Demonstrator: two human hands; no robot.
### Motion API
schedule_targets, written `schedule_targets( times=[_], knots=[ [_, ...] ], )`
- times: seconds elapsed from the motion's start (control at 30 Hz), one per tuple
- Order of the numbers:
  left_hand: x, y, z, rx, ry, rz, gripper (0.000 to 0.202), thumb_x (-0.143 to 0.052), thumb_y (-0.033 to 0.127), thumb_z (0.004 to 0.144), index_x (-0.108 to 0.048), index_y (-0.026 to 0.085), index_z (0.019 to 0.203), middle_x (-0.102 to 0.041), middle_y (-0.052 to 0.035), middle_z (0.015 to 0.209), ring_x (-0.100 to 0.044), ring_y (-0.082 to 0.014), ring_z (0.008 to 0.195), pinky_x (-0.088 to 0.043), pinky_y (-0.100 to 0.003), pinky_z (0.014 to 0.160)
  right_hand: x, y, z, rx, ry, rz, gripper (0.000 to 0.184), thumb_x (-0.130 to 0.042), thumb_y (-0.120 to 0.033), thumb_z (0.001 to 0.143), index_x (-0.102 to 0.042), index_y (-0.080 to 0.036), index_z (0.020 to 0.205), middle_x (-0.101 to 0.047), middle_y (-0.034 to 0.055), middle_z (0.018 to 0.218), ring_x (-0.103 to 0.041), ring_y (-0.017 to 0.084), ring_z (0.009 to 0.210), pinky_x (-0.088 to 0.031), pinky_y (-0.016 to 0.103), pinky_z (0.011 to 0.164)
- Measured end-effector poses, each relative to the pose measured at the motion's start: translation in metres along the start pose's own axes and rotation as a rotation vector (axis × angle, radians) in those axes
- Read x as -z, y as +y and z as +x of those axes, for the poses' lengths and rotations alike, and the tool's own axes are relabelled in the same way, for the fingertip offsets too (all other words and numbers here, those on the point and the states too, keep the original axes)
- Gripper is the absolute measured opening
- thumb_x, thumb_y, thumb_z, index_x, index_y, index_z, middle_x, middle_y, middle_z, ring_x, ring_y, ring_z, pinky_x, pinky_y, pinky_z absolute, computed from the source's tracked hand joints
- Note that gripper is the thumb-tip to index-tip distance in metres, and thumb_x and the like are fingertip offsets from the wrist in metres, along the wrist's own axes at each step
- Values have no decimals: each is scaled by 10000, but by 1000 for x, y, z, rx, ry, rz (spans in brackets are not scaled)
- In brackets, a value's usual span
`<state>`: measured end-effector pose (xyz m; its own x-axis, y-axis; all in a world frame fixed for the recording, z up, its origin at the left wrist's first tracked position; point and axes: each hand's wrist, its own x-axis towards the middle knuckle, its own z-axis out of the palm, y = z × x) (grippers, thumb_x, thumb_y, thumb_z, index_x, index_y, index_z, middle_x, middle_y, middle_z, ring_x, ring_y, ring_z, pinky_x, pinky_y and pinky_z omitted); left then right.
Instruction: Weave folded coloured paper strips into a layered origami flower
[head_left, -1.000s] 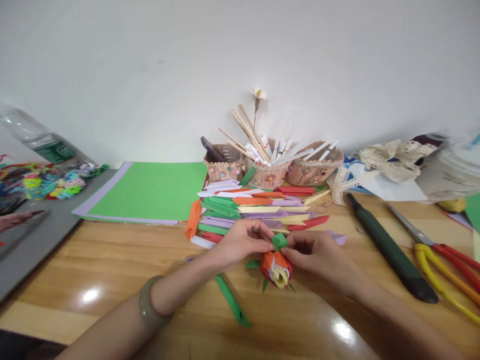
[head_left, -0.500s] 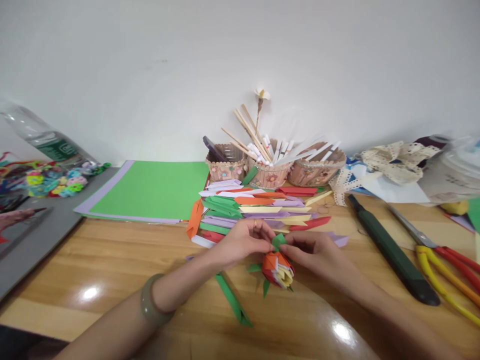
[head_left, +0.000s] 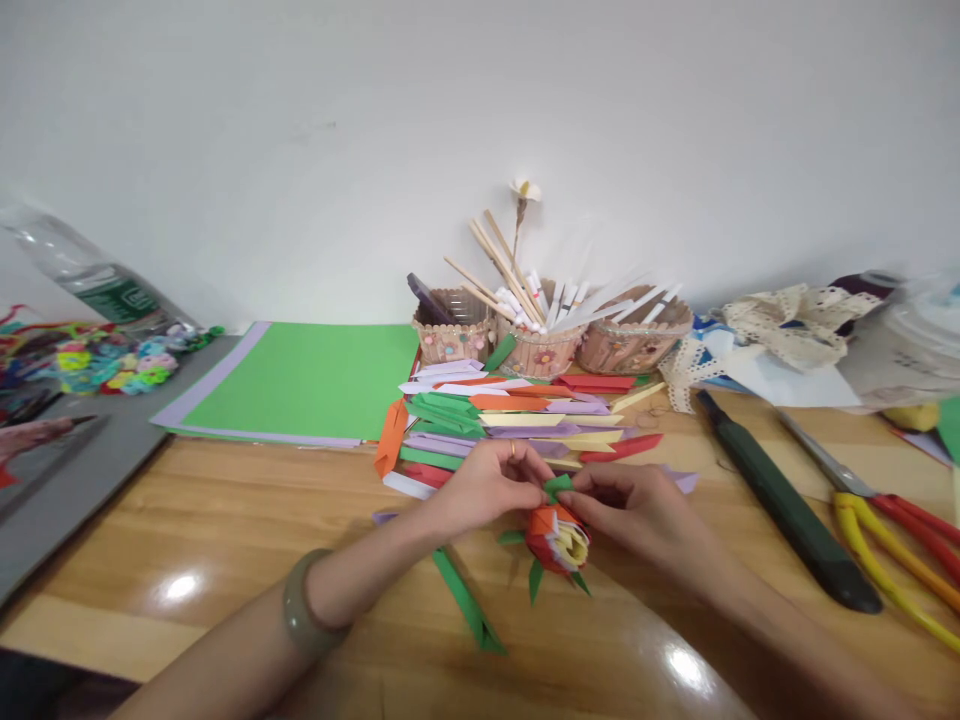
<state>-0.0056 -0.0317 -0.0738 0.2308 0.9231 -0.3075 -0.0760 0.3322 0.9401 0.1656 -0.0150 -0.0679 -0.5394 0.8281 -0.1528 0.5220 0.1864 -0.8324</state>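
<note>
Between my hands is a folded paper flower [head_left: 557, 538], with red and orange outer layers, white inside them and pale yellow at the centre. Green pointed paper leaves stick out round it. My left hand [head_left: 501, 485] pinches the green paper strip [head_left: 557, 486] at the flower's far side. From the right, my right hand [head_left: 624, 497] has its thumb and fingers closed on the same green strip. A separate folded green strip [head_left: 469, 602] lies on the table below my left wrist. Behind my hands lie several folded paper strips [head_left: 517, 418] in many colours.
Green and purple paper sheets [head_left: 300, 380] lie at the back left. Decorated baskets [head_left: 544, 350] with sticks and pens stand against the wall. On the right are a dark green cutter-like tool [head_left: 787, 500], scissors [head_left: 855, 490] and lace ribbon [head_left: 795, 320]. A plastic bottle [head_left: 97, 280] is far left.
The green strip between my fingers looks shorter and more bent over toward the flower. The flower has turned slightly, and its lower leaves show more. Both hands stay almost in place.
</note>
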Motion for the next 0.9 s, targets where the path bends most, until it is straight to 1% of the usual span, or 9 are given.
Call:
schedule_targets(
  times=[0.13,0.27,0.37,0.47,0.57,0.67,0.77,0.83,0.9],
  knots=[
    [-1,0,-1,-16,19,23,115,-608,49,519,-603,130,602,-553,35,532,-474,-65,509,-346,-188,508,1,-4,-1,23,45,-91,285,-499,-315,780,-584,-162,555,-526,-18,503,-417,103,478,-287,219,442],
    [-1,0,-1,-30,35,48,142,-600,46,522,-608,132,635,-543,39,537,-465,-63,505,-339,-185,498,1,-5,-3,84,86,-191,270,-475,-288,799,-586,-169,584,-573,0,529,-450,117,489,-305,232,458],
    [-1,-1,0,-41,27,75,163,-587,45,529,-597,132,667,-534,41,543,-459,-63,505,-336,-183,495,0,-4,-3,108,69,-230,257,-462,-266,804,-583,-174,596,-586,4,538,-468,121,488,-310,235,462],
    [-1,-1,-1,-42,26,113,145,-577,48,531,-573,134,648,-527,41,558,-452,-63,515,-338,-184,500,0,-4,-3,114,51,-258,262,-449,-243,805,-563,-182,578,-571,-3,516,-465,115,468,-298,229,449],
    [-2,0,-1,-49,28,136,126,-571,47,534,-555,137,622,-516,42,566,-444,-63,523,-338,-187,508,-1,-5,-5,131,74,-364,264,-436,-231,802,-564,-185,576,-576,5,507,-468,117,450,-293,234,450],
    [-2,-1,-1,-55,23,142,129,-568,41,542,-550,139,624,-514,42,566,-449,-67,534,-342,-190,515,-2,-6,-7,147,110,-503,269,-426,-245,812,-588,-187,605,-604,27,519,-495,133,448,-304,243,457],
    [-1,-2,1,-55,11,145,140,-570,39,558,-555,139,655,-514,41,570,-453,-71,541,-349,-193,520,-2,-7,-10,174,144,-588,246,-424,-244,820,-630,-195,694,-653,49,581,-551,153,477,-327,248,471],
    [0,-3,0,-62,-12,113,157,-576,45,577,-567,139,702,-540,28,616,-484,-82,581,-372,-199,549,-1,-7,-12,199,160,-591,234,-426,-233,819,-636,-197,723,-673,57,618,-579,160,501,-349,247,483],
    [0,-2,-1,-80,-45,45,175,-593,77,615,-582,141,778,-592,-4,739,-538,-108,699,-409,-221,642,1,-7,-13,212,192,-564,230,-434,-231,812,-621,-189,686,-667,52,596,-577,156,484,-364,245,476]
  ],
)
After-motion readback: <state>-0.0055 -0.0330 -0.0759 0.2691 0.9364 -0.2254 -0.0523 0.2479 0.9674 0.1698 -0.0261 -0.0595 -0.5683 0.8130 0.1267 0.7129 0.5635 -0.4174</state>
